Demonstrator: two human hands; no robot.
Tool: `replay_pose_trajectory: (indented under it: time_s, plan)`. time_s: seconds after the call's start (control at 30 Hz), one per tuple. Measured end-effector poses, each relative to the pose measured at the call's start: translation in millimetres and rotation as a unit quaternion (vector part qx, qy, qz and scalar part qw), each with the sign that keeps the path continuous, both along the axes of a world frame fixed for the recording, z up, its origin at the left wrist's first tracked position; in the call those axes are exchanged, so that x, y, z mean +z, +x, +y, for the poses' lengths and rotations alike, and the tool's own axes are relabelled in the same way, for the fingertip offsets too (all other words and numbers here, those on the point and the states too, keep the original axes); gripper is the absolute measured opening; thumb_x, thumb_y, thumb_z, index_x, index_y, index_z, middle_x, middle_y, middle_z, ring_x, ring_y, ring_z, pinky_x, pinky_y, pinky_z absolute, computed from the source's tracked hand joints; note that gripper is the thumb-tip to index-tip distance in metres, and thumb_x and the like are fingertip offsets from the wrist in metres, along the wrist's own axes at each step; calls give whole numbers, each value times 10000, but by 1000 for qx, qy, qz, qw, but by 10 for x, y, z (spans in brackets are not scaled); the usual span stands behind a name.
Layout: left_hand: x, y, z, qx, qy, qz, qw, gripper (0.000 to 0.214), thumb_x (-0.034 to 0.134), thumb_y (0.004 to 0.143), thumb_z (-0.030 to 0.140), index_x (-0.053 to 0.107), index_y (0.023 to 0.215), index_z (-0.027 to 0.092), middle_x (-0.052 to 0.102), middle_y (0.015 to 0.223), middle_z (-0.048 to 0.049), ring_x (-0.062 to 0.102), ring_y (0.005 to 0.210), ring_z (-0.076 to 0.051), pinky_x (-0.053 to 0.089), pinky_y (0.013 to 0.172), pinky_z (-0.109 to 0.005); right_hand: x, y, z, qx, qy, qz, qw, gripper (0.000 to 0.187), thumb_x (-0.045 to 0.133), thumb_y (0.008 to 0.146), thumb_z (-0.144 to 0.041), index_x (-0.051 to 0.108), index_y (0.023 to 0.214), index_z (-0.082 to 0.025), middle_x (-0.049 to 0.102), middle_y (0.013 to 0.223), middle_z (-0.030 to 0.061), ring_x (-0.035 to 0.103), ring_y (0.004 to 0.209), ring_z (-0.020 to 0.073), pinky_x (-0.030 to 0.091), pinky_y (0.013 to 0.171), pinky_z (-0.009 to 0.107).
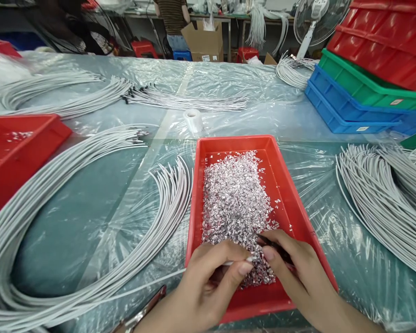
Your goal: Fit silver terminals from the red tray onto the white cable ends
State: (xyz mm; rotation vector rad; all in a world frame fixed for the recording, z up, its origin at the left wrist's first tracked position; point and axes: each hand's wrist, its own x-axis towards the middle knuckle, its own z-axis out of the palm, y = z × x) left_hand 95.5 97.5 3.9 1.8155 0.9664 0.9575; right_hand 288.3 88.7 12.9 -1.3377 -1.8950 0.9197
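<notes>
My left hand (217, 280) pinches a white cable (152, 282) close to its end, above the near part of a red tray (287, 185). Just to the right, my right hand (298, 263) is closed around a slim dark hand tool (275, 245), mostly hidden by the fingers, so its exact kind does not show. The fingertips of both hands almost meet at the cable end. Beneath them in the tray lies a heap of small shiny silvery pieces (234, 199). From my left hand the cable runs left to a big curved bundle of white cables (55, 175).
More cable bundles lie on the right (384, 199) and at the back (190, 99). A clear roll of film (193, 121) stands behind the tray. Stacked blue and green bins (360, 101) are at the right. Another red tray (21, 152) sits left. A person (173, 18) is in the background.
</notes>
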Motion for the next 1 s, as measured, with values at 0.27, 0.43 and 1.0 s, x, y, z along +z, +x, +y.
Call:
replay_pose_trajectory:
  time_s: [0.27, 0.43, 1.0]
  plan:
    - [39, 61, 49, -47, -71, 21, 996, 132, 461, 914, 220, 547, 815, 200, 529, 612, 28, 465, 526, -89, 344, 451, -211, 34, 60, 13, -19, 104, 64, 992, 270, 638, 847, -253, 538, 1098, -263, 608, 686, -69, 534, 497, 71, 459, 483, 149]
    - [78, 82, 79, -72, -77, 17, 994, 175, 459, 910, 225, 596, 817, 169, 612, 654, -6, 502, 529, -91, 373, 452, -203, 93, 191, 46, 68, 143, -9, 987, 349, 623, 835, -115, 556, 1149, -252, 676, 819, -21, 614, 626, 111, 504, 576, 213]
    - [85, 107, 88, -109, -103, 47, 988, 141, 465, 890, 167, 589, 828, 189, 556, 619, 36, 445, 515, -73, 309, 439, -189, 256, 251, 62, 137, 62, -85, 985, 241, 543, 846, -100, 522, 1023, -264, 646, 753, -38, 580, 565, 123, 432, 547, 267]
